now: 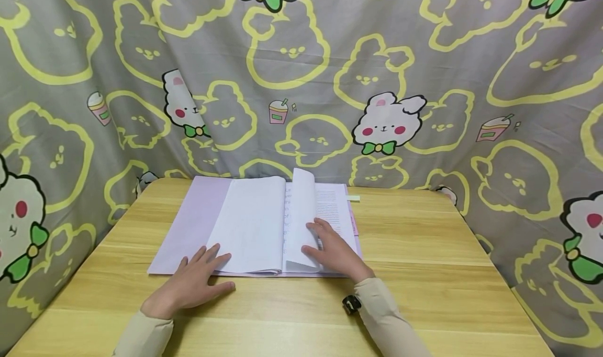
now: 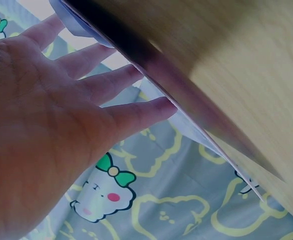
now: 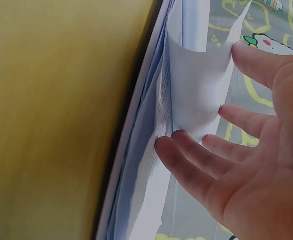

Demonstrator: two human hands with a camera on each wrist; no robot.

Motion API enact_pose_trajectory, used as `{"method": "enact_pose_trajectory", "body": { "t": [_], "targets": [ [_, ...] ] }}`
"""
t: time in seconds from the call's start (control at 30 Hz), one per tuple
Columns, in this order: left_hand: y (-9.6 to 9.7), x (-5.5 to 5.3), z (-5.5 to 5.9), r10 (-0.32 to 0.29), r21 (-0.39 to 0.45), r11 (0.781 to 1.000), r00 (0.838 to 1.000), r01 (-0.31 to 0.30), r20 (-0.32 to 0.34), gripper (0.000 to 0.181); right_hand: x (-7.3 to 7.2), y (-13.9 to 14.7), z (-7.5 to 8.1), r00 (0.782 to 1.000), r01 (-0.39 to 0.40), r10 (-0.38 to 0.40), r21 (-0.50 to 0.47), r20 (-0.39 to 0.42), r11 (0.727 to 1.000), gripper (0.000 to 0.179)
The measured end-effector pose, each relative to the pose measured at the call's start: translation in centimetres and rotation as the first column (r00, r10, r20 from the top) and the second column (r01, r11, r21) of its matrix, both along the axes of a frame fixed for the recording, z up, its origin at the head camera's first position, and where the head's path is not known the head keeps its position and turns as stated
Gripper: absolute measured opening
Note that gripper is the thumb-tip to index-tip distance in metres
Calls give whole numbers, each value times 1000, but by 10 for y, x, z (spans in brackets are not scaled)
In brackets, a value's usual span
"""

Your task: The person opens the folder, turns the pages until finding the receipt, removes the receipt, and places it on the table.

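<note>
A lilac-covered document book (image 1: 195, 215) lies spread out on the table, with a blank white page on its left side and printed sheets (image 1: 330, 208) on its right. One loose page (image 1: 302, 200) stands up in a curl near the spine. My right hand (image 1: 336, 252) touches this curled page with spread, nearly straight fingers; in the right wrist view the thumb meets the page's edge and the fingertips (image 3: 181, 136) are against the paper. My left hand (image 1: 193, 281) rests with fingers spread on the lower left corner of the book, its thumb off the near edge.
The book sits toward the back of a wooden table (image 1: 424, 273). A pale green tab (image 1: 353, 198) and a pink tab (image 1: 354, 223) stick out on its right side. A grey curtain (image 1: 301, 74) with cartoon bears surrounds the table. A black device (image 1: 351, 304) sits at the right wrist.
</note>
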State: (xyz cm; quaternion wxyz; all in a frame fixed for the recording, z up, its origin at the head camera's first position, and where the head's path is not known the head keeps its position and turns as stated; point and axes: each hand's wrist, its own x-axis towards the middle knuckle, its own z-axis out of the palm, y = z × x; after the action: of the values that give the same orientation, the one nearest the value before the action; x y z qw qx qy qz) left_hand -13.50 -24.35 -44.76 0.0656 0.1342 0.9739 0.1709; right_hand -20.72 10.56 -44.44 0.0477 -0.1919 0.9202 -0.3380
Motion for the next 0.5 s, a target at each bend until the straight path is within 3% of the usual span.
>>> {"method": "enact_pose_trajectory", "body": {
  "t": [0.5],
  "targets": [
    [0,1,0,-4,7,1000,1000,4,1,81,5,-8,-3,999,-40,40,10,12,999,66]
  ]
}}
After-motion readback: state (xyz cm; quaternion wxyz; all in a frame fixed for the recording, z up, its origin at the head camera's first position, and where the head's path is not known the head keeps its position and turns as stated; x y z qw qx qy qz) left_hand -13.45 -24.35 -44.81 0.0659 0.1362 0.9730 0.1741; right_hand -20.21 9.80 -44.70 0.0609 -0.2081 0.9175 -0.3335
